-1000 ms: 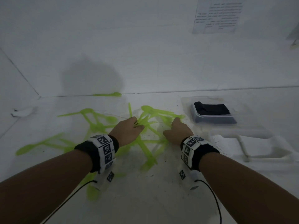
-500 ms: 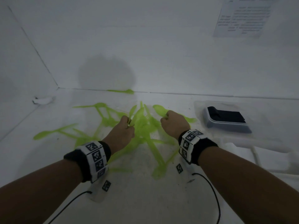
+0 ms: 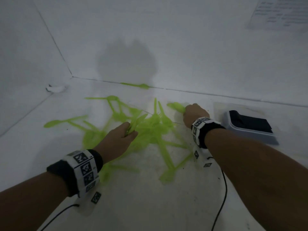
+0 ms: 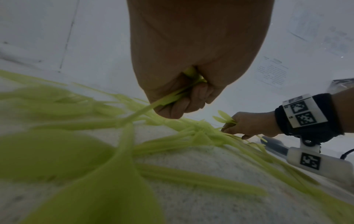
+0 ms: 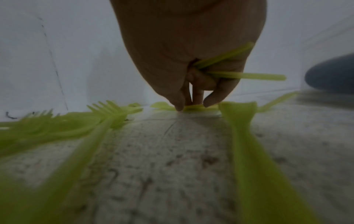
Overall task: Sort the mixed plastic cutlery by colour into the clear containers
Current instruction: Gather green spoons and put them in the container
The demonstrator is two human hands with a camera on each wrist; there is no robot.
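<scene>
From the head view, the left hand (image 3: 119, 139) is closed around a few green pieces, with the pile of green cutlery (image 3: 155, 129) spread just in front of it and between both hands. The right hand (image 3: 195, 114) reaches to the far side of the pile, at a green spoon (image 3: 175, 106). A clear container (image 3: 221, 108) with a dark object inside lies just beyond the right hand's outer side.

In the left wrist view, the fingers (image 4: 184, 104) curl tightly over several thin green handles (image 4: 168, 98).

In the right wrist view, the right hand holds two green handles (image 5: 247, 75) against the palm, while its fingertips (image 5: 179, 106) press on another piece on the surface; this part is blurred, so perhaps it is not yet pinched.

The risk, I think, is that the held handles slip out while the fingers open for one more, or that tangled forks drag neighbours off the pile.
</scene>
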